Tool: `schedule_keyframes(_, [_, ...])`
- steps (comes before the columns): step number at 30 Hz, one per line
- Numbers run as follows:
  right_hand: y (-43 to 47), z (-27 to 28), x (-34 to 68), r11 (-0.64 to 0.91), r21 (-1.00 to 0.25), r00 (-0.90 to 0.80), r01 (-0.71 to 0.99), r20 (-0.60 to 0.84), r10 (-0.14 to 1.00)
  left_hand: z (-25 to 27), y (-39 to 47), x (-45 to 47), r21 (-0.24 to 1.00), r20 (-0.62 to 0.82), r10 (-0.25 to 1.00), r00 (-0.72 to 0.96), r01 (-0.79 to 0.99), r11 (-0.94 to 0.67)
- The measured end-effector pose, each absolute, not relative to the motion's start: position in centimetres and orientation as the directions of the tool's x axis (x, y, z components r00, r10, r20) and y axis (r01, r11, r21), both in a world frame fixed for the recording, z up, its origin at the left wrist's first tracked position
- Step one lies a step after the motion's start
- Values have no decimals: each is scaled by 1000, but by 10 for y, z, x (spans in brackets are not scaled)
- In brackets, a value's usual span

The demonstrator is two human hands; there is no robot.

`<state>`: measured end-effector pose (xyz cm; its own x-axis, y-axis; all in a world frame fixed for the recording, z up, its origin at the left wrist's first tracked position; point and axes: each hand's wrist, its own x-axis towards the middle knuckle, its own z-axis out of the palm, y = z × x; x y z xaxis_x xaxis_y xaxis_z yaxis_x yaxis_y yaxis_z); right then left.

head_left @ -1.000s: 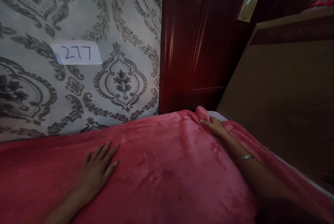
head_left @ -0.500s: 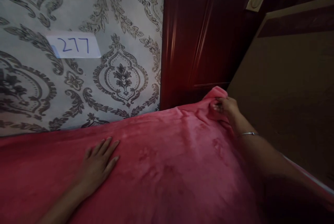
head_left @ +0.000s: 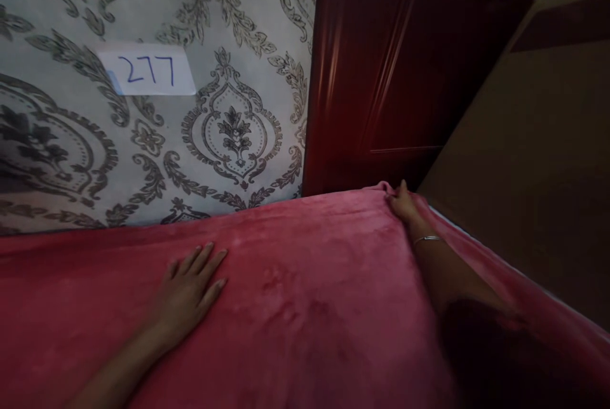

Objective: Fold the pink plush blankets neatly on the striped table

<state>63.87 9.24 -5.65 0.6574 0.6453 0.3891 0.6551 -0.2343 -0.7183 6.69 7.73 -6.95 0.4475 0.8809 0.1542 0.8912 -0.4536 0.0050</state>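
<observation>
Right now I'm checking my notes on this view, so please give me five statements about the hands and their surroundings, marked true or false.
1. The left hand lies flat, fingers spread, on the red blanket. True.
2. The right hand is at the blanket's far edge, near the dark red panel. True.
3. The bracelet is on the left wrist. False: it is on the right wrist.
4. The card on the patterned wallpaper reads 277. True.
5. The two hands are touching each other. False: they are apart, with blanket between them.
</observation>
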Motion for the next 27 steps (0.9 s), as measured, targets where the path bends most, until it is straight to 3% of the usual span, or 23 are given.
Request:
schedule_keyframes(4, [90, -51, 614, -354, -446, 540, 822, 411, 735, -69, 77, 68, 4, 158, 883, 442, 894, -448])
schedule_keyframes(7, [88, -53, 588, -246, -301, 364, 921, 443, 819, -68, 76, 70, 2, 141, 886, 441, 895, -445])
schedule_keyframes(10, [87, -62, 569, -200, -214, 261, 956, 309, 915, -66, 75, 70, 0, 127, 894, 430, 901, -434])
schedule_keyframes(13, [85, -69, 566, -278, -230, 318, 933, 161, 934, -67, 76, 69, 9, 132, 891, 435, 898, -440])
schedule_keyframes(17, [84, -69, 566, -280, -244, 321, 929, 150, 935, -71, 77, 68, 21, 152, 886, 437, 895, -445])
schedule_keyframes(24, [67, -54, 567, -222, -345, 336, 912, 317, 887, -70, 79, 71, -4, 125, 886, 448, 893, -451])
schedule_keyframes(27, [33, -43, 592, -327, -368, 466, 870, 400, 789, -65, 79, 73, -10, 101, 885, 455, 890, -456])
